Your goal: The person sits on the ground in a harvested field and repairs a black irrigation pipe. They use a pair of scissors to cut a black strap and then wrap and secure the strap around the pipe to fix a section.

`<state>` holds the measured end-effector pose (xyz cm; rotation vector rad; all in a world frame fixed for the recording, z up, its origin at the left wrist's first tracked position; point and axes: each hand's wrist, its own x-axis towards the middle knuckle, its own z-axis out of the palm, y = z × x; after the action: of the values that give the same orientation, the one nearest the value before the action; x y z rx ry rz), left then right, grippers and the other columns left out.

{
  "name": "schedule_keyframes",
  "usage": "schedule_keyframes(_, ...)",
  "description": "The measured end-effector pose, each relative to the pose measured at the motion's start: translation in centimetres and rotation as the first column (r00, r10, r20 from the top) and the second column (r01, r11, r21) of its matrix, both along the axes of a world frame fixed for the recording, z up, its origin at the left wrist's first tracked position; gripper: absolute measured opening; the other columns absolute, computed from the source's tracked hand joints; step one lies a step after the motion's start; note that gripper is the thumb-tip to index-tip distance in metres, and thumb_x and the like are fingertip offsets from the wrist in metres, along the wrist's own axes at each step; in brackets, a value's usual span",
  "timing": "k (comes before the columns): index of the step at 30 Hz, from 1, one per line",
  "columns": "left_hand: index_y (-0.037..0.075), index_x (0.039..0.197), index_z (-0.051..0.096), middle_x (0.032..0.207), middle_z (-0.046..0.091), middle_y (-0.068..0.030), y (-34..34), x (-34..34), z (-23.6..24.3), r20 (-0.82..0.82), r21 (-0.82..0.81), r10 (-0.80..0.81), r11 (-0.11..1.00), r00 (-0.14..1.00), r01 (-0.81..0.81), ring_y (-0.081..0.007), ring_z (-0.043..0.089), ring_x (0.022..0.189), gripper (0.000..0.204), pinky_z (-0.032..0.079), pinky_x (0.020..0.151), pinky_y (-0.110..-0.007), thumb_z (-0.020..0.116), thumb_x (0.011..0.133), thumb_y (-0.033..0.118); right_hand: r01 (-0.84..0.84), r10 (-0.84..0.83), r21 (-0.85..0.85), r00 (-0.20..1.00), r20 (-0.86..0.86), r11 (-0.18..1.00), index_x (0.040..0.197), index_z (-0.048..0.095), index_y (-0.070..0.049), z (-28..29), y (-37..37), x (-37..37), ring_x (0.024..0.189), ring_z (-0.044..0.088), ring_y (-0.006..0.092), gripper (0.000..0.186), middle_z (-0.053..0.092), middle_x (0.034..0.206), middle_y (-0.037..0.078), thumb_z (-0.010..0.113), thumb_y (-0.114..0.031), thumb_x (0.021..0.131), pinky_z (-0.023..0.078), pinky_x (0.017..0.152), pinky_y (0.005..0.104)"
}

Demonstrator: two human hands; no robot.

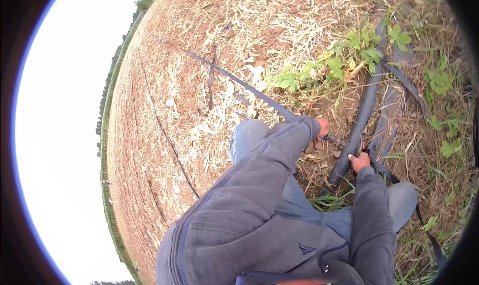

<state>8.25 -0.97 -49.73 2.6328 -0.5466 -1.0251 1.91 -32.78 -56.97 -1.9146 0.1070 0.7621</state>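
Taking the right hand (360,163) as the centre of the dial, the thick dark hose (365,110) lies on the ground just beside it, running from about eight o'clock up to twelve, with the right thumb against its wall. The left hand (323,127) is near, at half past ten, by a small dark fitting (333,140); both hands are small and partly turned away, so I cannot tell whether either one's fingers are clamped or apart. The hose could roll if pushed from one side, since little visible seems to brace it. The grey flat strip (249,88), slanting in from ten o'clock to the left sleeve (239,185), might tug or twist if that arm swings. Toward four, the black strip (386,173) passes close by the right knee (404,200) and could snag. Leafy vines (369,53) crowd twelve; the widest room appears at ten, over straw-strewn soil (184,110).
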Motion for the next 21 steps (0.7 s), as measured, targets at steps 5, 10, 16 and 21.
schedule_keyframes(5, 0.003, 0.084, 0.076, 0.087, 0.073, -0.0179, 3.5, -6.3, -4.8, 0.039, 0.065, 0.284, 0.956, 0.958, -0.286, -0.0372, 0.070, 0.084, 0.022, 0.056, 0.078, -0.049, 0.064, 0.083, 0.022, -0.099, 0.103, 0.028, 0.961, -0.256, 0.995, 0.109, 0.067, 0.005, 5.4, 3.6, -1.6, 0.077, 0.065, 0.0327, 0.035, 0.069, 0.089, 0.016, 0.077, -0.023, 0.090, 0.050, 0.069, 0.0542)
schedule_keyframes(10, 0.001, 0.090, 0.076, 0.092, 0.072, -0.0221, -4.1, -1.2, 0.0, 0.000, 0.139, 0.189, 0.972, 0.982, -0.187, -0.0413, 0.068, 0.089, 0.027, 0.055, 0.079, -0.052, 0.060, 0.089, 0.023, 0.045, -0.025, 0.065, 0.959, -0.284, 0.997, 0.102, 0.063, 0.003, 5.3, -1.6, 1.7, 0.074, 0.064, 0.0262, 0.031, 0.067, 0.085, 0.012, 0.079, -0.019, 0.086, 0.048, 0.067, 0.0514)
schedule_keyframes(16, 0.000, 0.087, 0.074, 0.089, 0.072, -0.0205, 0.2, -6.0, -1.5, 0.084, 0.176, 0.288, 0.938, 0.954, -0.299, -0.0414, 0.067, 0.086, 0.020, 0.054, 0.077, -0.053, 0.060, 0.086, 0.015, -0.061, 0.037, -0.242, 0.994, -0.102, 0.968, 0.146, 0.038, -0.005, 14.7, -0.8, 5.0, 0.127, 0.049, 0.0417, 0.064, 0.044, 0.145, 0.020, 0.067, -0.034, 0.096, 0.048, 0.112, 0.0583)
schedule_keyframes(21, 0.004, 0.086, 0.071, 0.089, 0.069, -0.0209, -1.0, -4.5, 0.8, 0.185, 0.102, 0.341, 0.926, 0.922, -0.363, -0.0416, 0.064, 0.083, 0.013, 0.051, 0.073, -0.053, 0.063, 0.082, 0.012, 0.237, -0.300, -0.451, 0.951, -0.073, 0.861, 0.159, 0.012, -0.011, 14.0, -2.1, 6.9, 0.137, 0.041, 0.0423, 0.078, 0.031, 0.157, 0.020, 0.061, -0.023, 0.100, 0.041, 0.119, 0.0582)
